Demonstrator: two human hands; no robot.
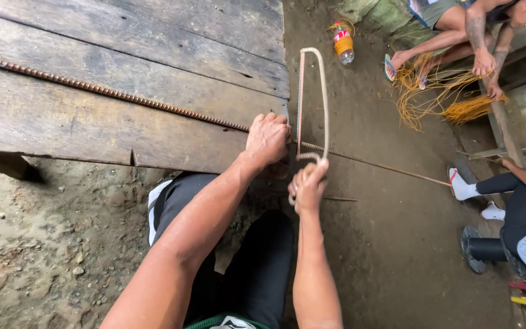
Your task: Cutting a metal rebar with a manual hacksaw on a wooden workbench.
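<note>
Atop weathered planks, left hand [267,139] clamps ribbed rebar [111,92]; right hand [308,186] grips hacksaw [312,103].

Ribbed steel rod [111,92] on plank bench [62,128]

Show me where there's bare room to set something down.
Bare planks below the rebar, left of the left hand; also dirt floor between the hacksaw and the seated person. Crowded: plank edge at both hands, and the yellow strands.
</note>
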